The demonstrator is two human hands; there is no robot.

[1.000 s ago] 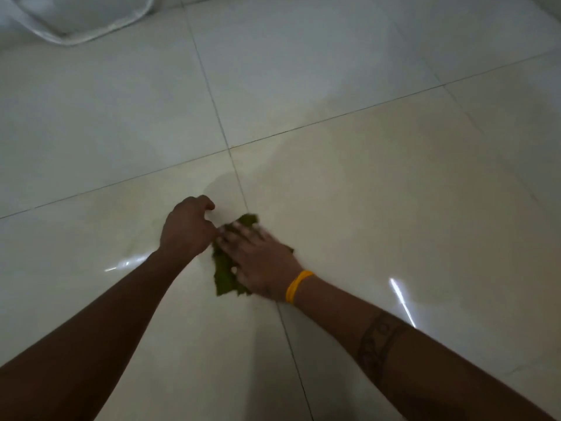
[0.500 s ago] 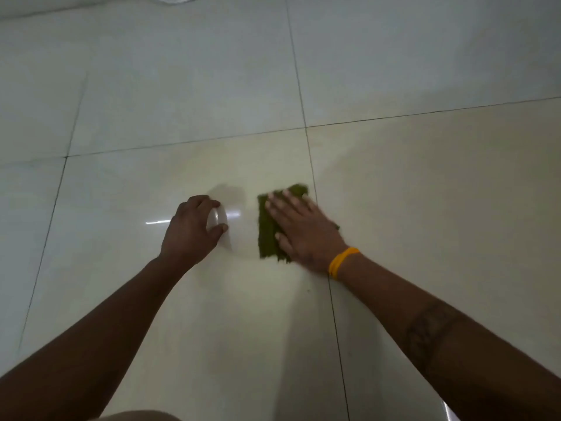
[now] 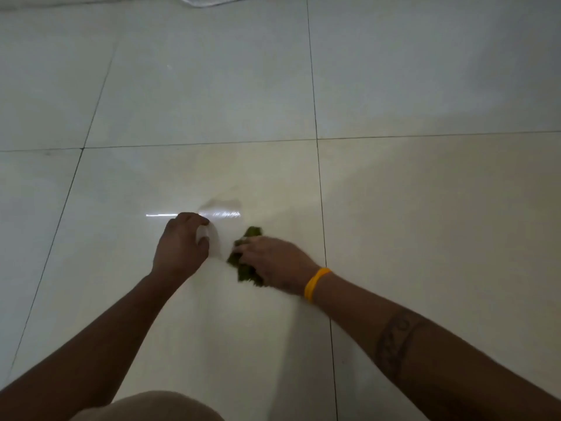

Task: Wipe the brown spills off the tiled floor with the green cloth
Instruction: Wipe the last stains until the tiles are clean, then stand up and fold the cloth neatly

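Note:
The green cloth [image 3: 246, 271] lies crumpled on a glossy cream floor tile [image 3: 273, 183]. My right hand [image 3: 274, 262], with a yellow band on its wrist, presses down on the cloth, fingers curled into it. Cloth edges stick out beyond the fingertips and under the palm. My left hand [image 3: 182, 246] rests on the same tile just left of the cloth, curled into a loose fist, apart from it. A faint wet smear [image 3: 223, 205] shines beyond both hands. No distinct brown spill shows in the dim light.
Dark grout lines cross the floor, one running just right of my right hand [image 3: 323, 238]. A white crumpled object [image 3: 212, 0] lies at the far top edge. My knee [image 3: 145, 405] shows at the bottom.
The cloth lay flat under my spread right palm; now it is bunched under curled fingers and sits a little nearer me. My left fist stays beside it.

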